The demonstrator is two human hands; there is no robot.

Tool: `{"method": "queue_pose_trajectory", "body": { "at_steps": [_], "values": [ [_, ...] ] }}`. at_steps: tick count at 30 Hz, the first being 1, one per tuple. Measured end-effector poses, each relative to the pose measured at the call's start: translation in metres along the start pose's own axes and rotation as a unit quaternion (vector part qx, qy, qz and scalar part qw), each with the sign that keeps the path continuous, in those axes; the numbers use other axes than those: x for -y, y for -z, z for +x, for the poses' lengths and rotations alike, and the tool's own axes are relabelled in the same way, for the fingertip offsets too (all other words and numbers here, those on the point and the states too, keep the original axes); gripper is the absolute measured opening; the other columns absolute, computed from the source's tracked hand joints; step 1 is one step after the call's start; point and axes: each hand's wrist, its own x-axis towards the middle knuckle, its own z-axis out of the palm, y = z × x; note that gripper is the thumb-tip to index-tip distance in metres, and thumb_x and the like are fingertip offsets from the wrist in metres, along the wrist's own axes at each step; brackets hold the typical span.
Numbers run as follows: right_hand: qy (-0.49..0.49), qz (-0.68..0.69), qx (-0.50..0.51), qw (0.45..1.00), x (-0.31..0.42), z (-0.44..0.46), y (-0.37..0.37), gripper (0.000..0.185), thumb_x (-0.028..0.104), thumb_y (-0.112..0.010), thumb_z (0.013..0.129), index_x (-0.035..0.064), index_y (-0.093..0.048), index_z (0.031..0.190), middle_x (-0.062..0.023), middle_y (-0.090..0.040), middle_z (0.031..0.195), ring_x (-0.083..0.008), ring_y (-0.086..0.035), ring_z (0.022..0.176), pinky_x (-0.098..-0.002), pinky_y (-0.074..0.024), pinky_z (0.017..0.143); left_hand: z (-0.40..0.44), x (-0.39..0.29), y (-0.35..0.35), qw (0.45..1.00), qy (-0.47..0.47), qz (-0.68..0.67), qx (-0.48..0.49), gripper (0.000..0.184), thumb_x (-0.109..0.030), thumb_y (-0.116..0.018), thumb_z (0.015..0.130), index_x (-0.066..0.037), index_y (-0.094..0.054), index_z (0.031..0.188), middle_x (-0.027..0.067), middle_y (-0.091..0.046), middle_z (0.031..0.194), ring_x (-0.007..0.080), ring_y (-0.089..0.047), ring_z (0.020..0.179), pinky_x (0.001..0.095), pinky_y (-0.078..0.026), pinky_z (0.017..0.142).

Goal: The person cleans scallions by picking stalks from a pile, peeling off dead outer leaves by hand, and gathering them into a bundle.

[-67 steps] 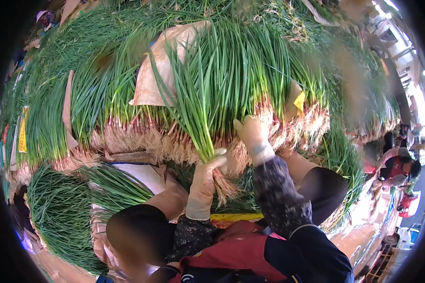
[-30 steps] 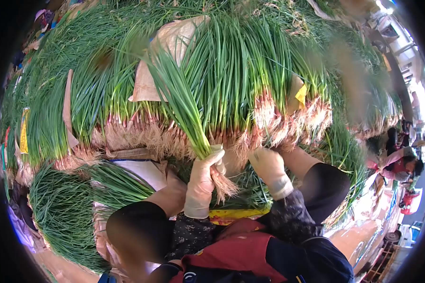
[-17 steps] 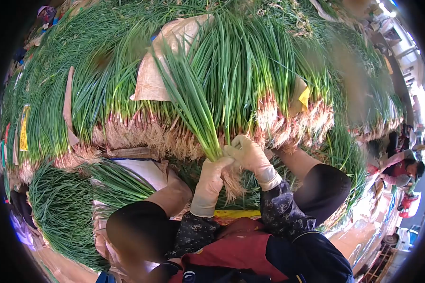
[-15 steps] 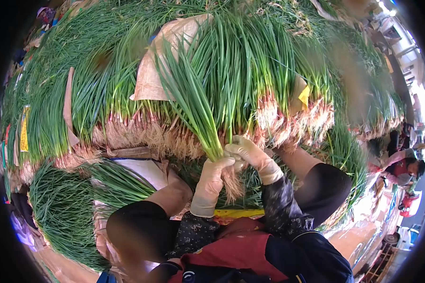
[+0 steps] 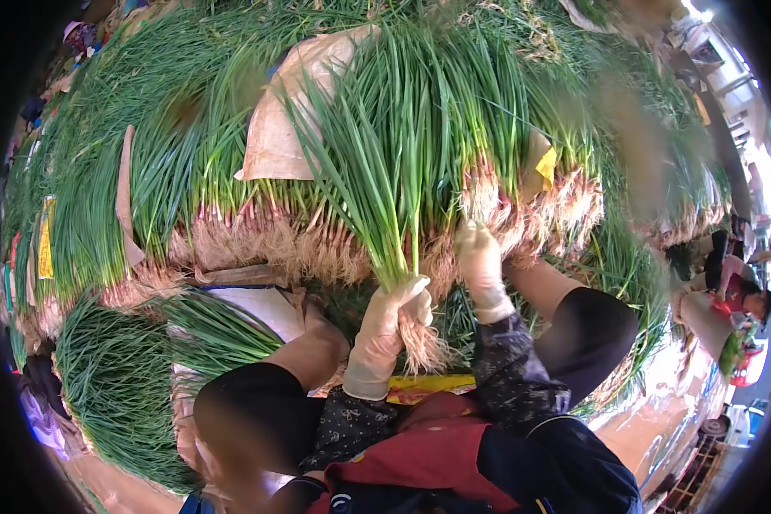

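Pale gloves cover both hands. My left hand (image 5: 379,336) is closed round the lower stems of a bunch of green onions (image 5: 391,248), its roots hanging below the fist and its leaves fanning up and to the left. To the right, apart from that bunch, my right hand (image 5: 480,261) reaches up to the root ends of the laid-out row of green onions (image 5: 480,184). Its fingers are drawn together at the roots, and whether anything is between them is too small to tell. A beige sack piece (image 5: 287,128) lies over the row behind the held bunch.
A round heap of green onions (image 5: 116,385) lies at lower left, beside a whitish sheet (image 5: 261,310). A yellow tag (image 5: 546,169) hangs by the roots at right. My bent knees flank my hands. Another person (image 5: 737,295) is at the far right.
My right hand came from the right to the held bunch, then moved away up and right to the row's roots. The held bunch has more stems on its right side. The person at right has shifted.
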Motion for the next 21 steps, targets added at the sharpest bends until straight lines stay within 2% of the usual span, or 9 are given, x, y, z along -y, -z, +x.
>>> {"method": "queue_pose_trajectory", "body": {
  "at_steps": [2, 4, 5, 7, 8, 10, 14, 17, 21],
  "values": [
    [0.181, -0.368, 0.132, 0.902, -0.059, -0.006, 0.043, 0.032, 0.026, -0.043, 0.102, 0.0062, -0.062, 0.086, -0.0130, -0.067, 0.077, -0.0308, -0.065, 0.062, -0.0414, -0.0522, 0.056, -0.004, -0.008, -0.002, 0.999, 0.032, -0.003, -0.015, 0.028, -0.017, -0.062, 0.095, 0.004, -0.062, 0.113, 0.0080, -0.064, 0.080, 0.0190, -0.061, 0.064, 0.0352, -0.051, 0.060],
    [0.063, -0.620, 0.410, 0.666, -0.061, -0.052, 0.076, 0.046, 0.044, -0.049, 0.097, 0.0029, -0.069, 0.092, -0.0153, -0.072, 0.092, -0.0386, -0.069, 0.080, -0.0465, -0.0553, 0.078, -0.006, -0.011, 0.000, 0.999, 0.043, -0.008, -0.008, 0.030, -0.018, -0.062, 0.096, 0.004, -0.061, 0.116, 0.0069, -0.064, 0.080, 0.0188, -0.061, 0.065, 0.0348, -0.050, 0.061],
    [0.064, -0.617, 0.467, 0.630, -0.074, -0.064, 0.090, 0.058, 0.054, -0.048, 0.095, 0.0002, -0.070, 0.100, -0.0186, -0.072, 0.096, -0.0391, -0.068, 0.089, -0.0477, -0.0536, 0.082, -0.004, -0.013, -0.001, 0.999, 0.050, -0.007, -0.002, 0.031, -0.018, -0.061, 0.096, 0.004, -0.060, 0.118, 0.0064, -0.064, 0.080, 0.0187, -0.061, 0.066, 0.0345, -0.050, 0.062],
    [-0.073, -0.560, 0.436, 0.701, 0.025, -0.054, 0.053, 0.053, 0.044, -0.043, 0.101, -0.0002, -0.067, 0.118, -0.0185, -0.064, 0.127, -0.0278, -0.063, 0.115, -0.0372, -0.0504, 0.096, -0.007, -0.015, -0.005, 0.997, 0.057, -0.037, 0.030, 0.031, -0.018, -0.060, 0.097, 0.003, -0.059, 0.120, 0.0055, -0.064, 0.082, 0.0182, -0.060, 0.068, 0.0340, -0.050, 0.063],
    [0.009, -0.352, 0.401, 0.846, -0.012, -0.039, 0.030, 0.047, 0.038, -0.042, 0.103, 0.0006, -0.065, 0.120, -0.0144, -0.066, 0.124, -0.0235, -0.064, 0.112, -0.0345, -0.0522, 0.092, -0.009, -0.017, -0.006, 0.997, 0.060, -0.037, 0.031, 0.030, -0.018, -0.059, 0.097, 0.003, -0.060, 0.119, 0.0052, -0.063, 0.081, 0.0181, -0.060, 0.068, 0.0340, -0.049, 0.064],
    [-0.017, 0.016, 0.352, 0.936, -0.004, -0.021, -0.012, 0.037, 0.025, -0.038, 0.106, 0.0022, -0.060, 0.124, -0.0062, -0.068, 0.118, -0.0153, -0.065, 0.106, -0.0282, -0.0534, 0.087, -0.012, -0.018, -0.004, 0.997, 0.062, -0.029, 0.034, 0.028, -0.018, -0.057, 0.098, 0.002, -0.060, 0.118, 0.0049, -0.062, 0.080, 0.0176, -0.058, 0.066, 0.0333, -0.048, 0.064],
    [0.188, 0.140, 0.273, 0.933, -0.008, -0.006, -0.081, 0.028, 0.015, -0.041, 0.106, 0.0009, -0.058, 0.123, -0.0020, -0.066, 0.106, -0.0110, -0.062, 0.093, -0.0220, -0.0505, 0.085, -0.014, -0.019, 0.001, 0.994, 0.054, -0.066, 0.063, 0.023, -0.019, -0.053, 0.100, 0.000, -0.059, 0.113, 0.0034, -0.058, 0.075, 0.0154, -0.052, 0.061, 0.0308, -0.043, 0.062],
    [-0.110, 0.408, 0.267, 0.866, 0.007, -0.010, -0.089, 0.025, 0.014, -0.043, 0.106, 0.0009, -0.062, 0.115, -0.0055, -0.065, 0.102, -0.0112, -0.060, 0.087, -0.0219, -0.0498, 0.081, -0.006, -0.012, 0.003, 0.988, 0.019, -0.116, 0.102, 0.018, -0.019, -0.051, 0.101, -0.002, -0.056, 0.105, 0.0013, -0.053, 0.070, 0.0134, -0.048, 0.057, 0.0295, -0.040, 0.058],
    [-0.214, 0.306, 0.248, 0.894, 0.024, -0.013, -0.090, 0.034, 0.031, -0.048, 0.104, 0.0008, -0.063, 0.109, -0.0010, -0.063, 0.085, -0.0121, -0.057, 0.070, -0.0250, -0.0483, 0.061, 0.005, -0.013, 0.002, 0.976, -0.018, -0.158, 0.150, 0.013, -0.017, -0.050, 0.101, -0.005, -0.053, 0.096, -0.0010, -0.046, 0.066, 0.0123, -0.045, 0.054, 0.0293, -0.037, 0.055]
  ]
}}
